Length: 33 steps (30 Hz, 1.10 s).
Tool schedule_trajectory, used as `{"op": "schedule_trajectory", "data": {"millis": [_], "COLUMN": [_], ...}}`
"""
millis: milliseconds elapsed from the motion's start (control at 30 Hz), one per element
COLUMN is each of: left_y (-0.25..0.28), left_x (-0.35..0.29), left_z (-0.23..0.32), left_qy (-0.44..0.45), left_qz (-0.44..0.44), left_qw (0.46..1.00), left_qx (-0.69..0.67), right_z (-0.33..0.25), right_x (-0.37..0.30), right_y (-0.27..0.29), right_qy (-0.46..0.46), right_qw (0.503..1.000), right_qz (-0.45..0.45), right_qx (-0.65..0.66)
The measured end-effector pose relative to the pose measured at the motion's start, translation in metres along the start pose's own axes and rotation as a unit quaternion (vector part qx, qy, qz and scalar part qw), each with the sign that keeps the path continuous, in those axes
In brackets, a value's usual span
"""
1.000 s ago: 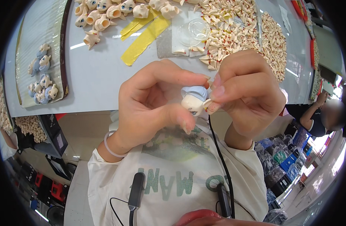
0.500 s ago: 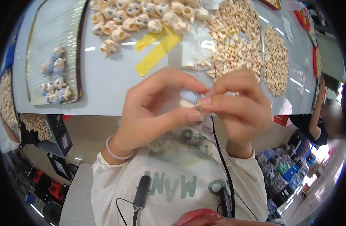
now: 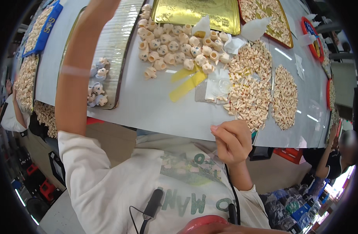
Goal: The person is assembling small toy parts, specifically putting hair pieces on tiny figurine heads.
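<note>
My left arm reaches over the tray lined with ribbed plastic sheeting [image 3: 122, 50]. My left hand [image 3: 105, 7] is cut off by the top edge, so its fingers and anything in them are hidden. Close to the arm, several small doll heads with light blue parts [image 3: 102, 73] lie in the tray. My right hand [image 3: 233, 141] is closed, thumb against curled fingers, above the table's near edge. What it may hold cannot be made out. Beyond it lies a heap of small pointed cream pieces [image 3: 247, 85]. Bare doll heads [image 3: 173, 46] are bunched at the table's middle.
Yellow tape strips [image 3: 188, 86] and a small clear dish [image 3: 225, 85] lie between the heads and the pieces. A gold tray [image 3: 196, 17] stands at the back. Another heap of pieces [image 3: 285, 97] is farther right. Another person [image 3: 333, 156] is at the right.
My hands, together on a small light blue and cream piece before, are now apart. The left has swung up and left over the tray. The right has lowered slightly. The view has shifted.
</note>
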<state>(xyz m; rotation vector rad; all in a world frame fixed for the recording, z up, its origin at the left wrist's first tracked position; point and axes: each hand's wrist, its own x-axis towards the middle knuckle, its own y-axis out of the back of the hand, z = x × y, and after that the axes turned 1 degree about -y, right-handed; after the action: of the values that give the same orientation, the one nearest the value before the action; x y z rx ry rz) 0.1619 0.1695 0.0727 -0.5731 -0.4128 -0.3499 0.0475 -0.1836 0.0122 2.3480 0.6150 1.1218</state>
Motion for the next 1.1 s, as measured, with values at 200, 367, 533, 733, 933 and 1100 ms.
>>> {"op": "schedule_trajectory", "data": {"millis": [200,367,533,733,933,1100], "left_y": [0.039,0.002,0.005,-0.060,-0.092,-0.092], "left_x": [0.035,-0.002,-0.062,-0.149,-0.153,-0.156], "left_z": [0.001,0.023,0.088,0.052,0.036,0.034], "left_qy": [0.143,-0.027,0.188,0.312,0.374,0.325], "left_qz": [0.198,0.203,0.136,0.093,0.208,0.207], "left_qw": [0.689,0.903,0.945,0.589,0.590,0.649], "left_qx": [0.682,0.378,0.231,0.740,0.685,0.656], "right_z": [0.001,0.003,0.002,0.003,0.000,0.002], "right_x": [-0.005,-0.002,-0.001,0.000,0.002,0.000], "right_y": [0.000,-0.003,-0.004,-0.006,-0.004,0.007], "right_qy": [-0.052,-0.044,-0.038,-0.044,-0.034,-0.016], "right_qw": [0.997,0.998,0.999,0.999,0.999,0.999], "right_qz": [0.044,0.042,0.031,0.020,0.009,-0.028], "right_qx": [-0.021,-0.008,0.000,0.016,0.013,-0.002]}}
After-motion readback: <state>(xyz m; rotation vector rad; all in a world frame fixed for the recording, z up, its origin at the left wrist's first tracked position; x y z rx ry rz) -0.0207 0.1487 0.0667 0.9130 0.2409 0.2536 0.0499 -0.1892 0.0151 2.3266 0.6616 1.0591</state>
